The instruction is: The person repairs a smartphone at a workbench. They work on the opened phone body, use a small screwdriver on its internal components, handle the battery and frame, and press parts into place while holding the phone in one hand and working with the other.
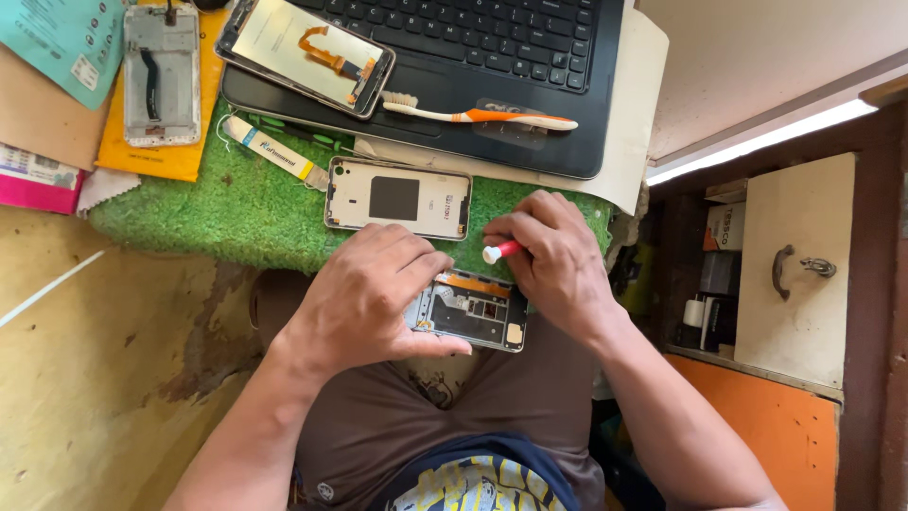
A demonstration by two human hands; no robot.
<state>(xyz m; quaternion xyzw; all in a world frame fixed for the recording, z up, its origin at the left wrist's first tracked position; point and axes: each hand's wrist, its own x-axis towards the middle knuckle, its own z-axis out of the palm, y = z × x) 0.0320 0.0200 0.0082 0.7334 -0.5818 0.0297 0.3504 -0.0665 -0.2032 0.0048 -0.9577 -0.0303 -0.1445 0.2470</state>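
Note:
My left hand (364, 293) grips an opened phone body (478, 312), its circuit side up, held over my lap. My right hand (553, 255) is closed on a small red tool with a white cap (499, 252), its tip hidden behind my fingers at the phone's upper edge. Just beyond both hands a white phone back cover (397, 199) lies on a green grass-like mat (236, 203).
A black laptop (454, 104) carries a phone with a bare screen (305, 52) and an orange-handled toothbrush (482, 115). A glue tube (276, 151) lies on the mat. Another phone frame (161, 76) rests on an orange pad. An open cabinet door with a handle (794, 270) stands right.

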